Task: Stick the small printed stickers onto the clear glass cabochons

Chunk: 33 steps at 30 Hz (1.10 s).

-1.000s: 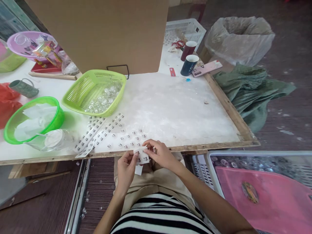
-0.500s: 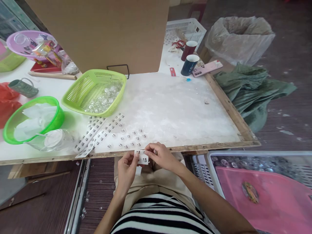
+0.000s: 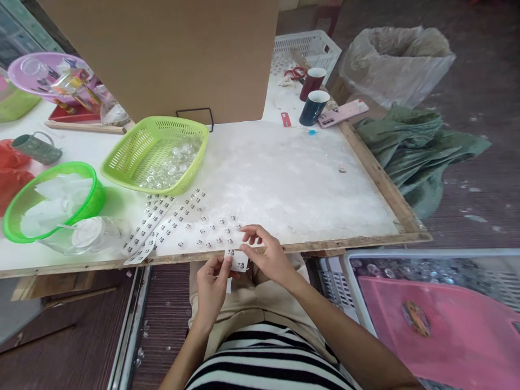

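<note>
My left hand (image 3: 212, 281) pinches a small white sticker strip (image 3: 236, 260) printed with little black-and-white faces, just below the table's front edge (image 3: 284, 248). My right hand (image 3: 265, 253) hovers at the strip's right end, its thumb and forefinger pinched on something too small to make out. On the white tabletop just ahead lie rows of small clear glass domes with stickers (image 3: 219, 230) and longer sticker strips (image 3: 152, 225).
A lime basket (image 3: 122, 162) of clear glass domes, a green bowl (image 3: 91, 197) and a clear jar (image 3: 87, 235) stand at the left. A cardboard sheet (image 3: 170, 54) stands behind. Two mugs (image 3: 312, 107) and a phone (image 3: 343, 114) sit far right. A pink tray (image 3: 447, 336) lies in a crate.
My right hand has lifted slightly up and away from the strip toward the table edge, fingers pinched. My left hand has kept hold of the strip, a little lower.
</note>
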Each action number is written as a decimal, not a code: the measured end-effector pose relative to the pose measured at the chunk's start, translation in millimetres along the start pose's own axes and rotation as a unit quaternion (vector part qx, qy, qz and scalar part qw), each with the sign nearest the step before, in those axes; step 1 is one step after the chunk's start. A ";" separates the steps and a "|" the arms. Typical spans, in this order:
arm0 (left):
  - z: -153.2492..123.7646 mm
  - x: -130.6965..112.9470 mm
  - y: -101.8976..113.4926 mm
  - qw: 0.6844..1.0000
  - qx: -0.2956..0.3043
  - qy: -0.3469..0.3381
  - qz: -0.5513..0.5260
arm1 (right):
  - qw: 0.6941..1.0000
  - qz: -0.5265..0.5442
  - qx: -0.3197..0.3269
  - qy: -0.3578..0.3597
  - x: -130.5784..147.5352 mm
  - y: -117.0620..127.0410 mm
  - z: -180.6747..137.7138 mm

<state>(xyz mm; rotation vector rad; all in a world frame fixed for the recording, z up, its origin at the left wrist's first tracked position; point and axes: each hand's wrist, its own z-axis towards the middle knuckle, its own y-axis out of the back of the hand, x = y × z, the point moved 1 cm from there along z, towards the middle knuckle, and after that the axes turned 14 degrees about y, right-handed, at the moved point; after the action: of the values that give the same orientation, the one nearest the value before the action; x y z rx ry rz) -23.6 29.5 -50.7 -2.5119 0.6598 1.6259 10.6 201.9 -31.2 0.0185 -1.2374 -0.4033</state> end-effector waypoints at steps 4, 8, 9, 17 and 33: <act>-1.1 1.1 -0.4 0.999 0.011 -0.002 0.032 | 0.993 0.094 0.031 -0.058 1.4 -8.0 4.1; -2.4 5.0 1.2 1.000 0.013 0.004 0.024 | 0.988 0.125 -0.088 -0.038 -10.3 4.3 15.6; -2.8 6.0 1.4 1.000 0.013 0.006 0.020 | 0.987 0.112 -0.113 -0.035 -17.0 9.1 19.7; -4.1 6.4 1.1 1.000 0.021 0.021 0.001 | 0.994 -0.043 -0.026 -0.097 -68.9 20.1 42.1; -1.4 6.1 2.1 0.999 0.023 0.028 0.012 | 0.941 -0.331 0.072 0.007 -69.3 3.6 44.3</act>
<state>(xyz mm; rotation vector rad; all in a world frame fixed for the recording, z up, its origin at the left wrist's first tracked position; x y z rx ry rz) -21.1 25.3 -55.1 -2.5358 0.7278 1.5341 -47.5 235.7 -78.8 0.5760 -1.2225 -0.8916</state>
